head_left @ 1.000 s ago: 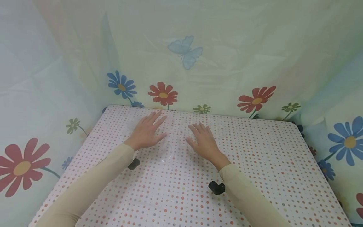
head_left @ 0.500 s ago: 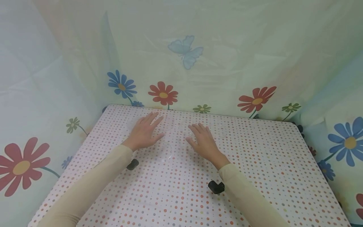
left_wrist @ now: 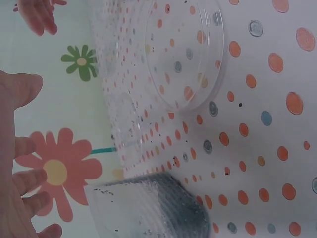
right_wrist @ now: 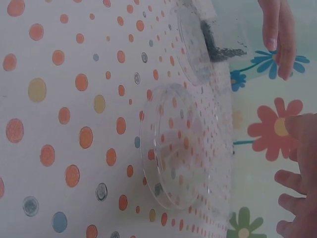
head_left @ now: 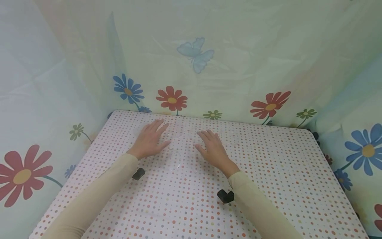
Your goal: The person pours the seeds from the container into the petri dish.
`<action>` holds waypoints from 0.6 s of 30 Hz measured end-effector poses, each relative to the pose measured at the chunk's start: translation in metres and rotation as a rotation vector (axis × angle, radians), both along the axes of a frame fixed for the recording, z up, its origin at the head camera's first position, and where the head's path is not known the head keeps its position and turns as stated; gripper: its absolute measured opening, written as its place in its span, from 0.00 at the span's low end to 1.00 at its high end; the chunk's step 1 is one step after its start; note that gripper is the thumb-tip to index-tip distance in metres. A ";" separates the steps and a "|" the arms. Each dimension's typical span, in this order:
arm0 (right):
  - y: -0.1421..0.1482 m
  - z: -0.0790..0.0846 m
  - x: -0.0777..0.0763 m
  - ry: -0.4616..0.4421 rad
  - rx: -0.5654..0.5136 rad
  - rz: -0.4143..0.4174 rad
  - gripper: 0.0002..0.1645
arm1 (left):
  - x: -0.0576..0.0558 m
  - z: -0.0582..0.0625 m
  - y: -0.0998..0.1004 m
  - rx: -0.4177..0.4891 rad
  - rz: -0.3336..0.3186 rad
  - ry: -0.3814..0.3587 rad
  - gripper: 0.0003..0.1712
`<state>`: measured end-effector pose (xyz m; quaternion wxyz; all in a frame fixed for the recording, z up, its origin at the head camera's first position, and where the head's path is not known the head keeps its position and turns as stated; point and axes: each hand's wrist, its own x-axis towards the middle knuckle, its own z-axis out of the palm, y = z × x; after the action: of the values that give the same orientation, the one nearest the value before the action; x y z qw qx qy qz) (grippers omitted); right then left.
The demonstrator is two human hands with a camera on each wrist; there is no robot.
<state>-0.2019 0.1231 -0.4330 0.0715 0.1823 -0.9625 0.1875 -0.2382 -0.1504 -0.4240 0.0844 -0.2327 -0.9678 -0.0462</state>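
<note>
My left hand (head_left: 149, 141) hovers over the back left of the table, its fingers spread and holding nothing. My right hand (head_left: 213, 149) is held out to the right of it, palm down, also holding nothing. A clear round lidded dish like a petri dish (head_left: 173, 161) lies between and nearer than the hands, faint in the head view. Larger in the right wrist view, a clear dish (right_wrist: 173, 148) lies below the right hand (right_wrist: 302, 183). Under the left hand (left_wrist: 22, 168), the left wrist view shows a clear container with dark grey grains (left_wrist: 183, 213).
Further clear dishes, such as a second dish (left_wrist: 126, 124), stand toward the back. A dotted cloth (head_left: 185, 212) covers the table, with a flowered curtain (head_left: 238, 59) close behind. Black wrist cameras (head_left: 225, 196) hang below the sleeves.
My left hand has drawn back slightly, toward the left and nearer me. The right hand has shifted very slightly left. The dishes have stayed in place.
</note>
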 end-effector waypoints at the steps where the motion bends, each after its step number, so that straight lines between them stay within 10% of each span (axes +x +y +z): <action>1: 0.000 0.000 0.000 -0.001 -0.003 0.002 0.32 | 0.000 0.000 -0.001 0.002 0.005 -0.003 0.41; 18: -0.008 -0.002 -0.004 -0.012 -0.025 0.007 0.32 | -0.003 0.000 -0.011 0.026 0.030 -0.024 0.42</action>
<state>-0.2058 0.1156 -0.4351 0.0673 0.1837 -0.9599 0.2007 -0.2409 -0.1613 -0.4236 0.0764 -0.2164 -0.9714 -0.0601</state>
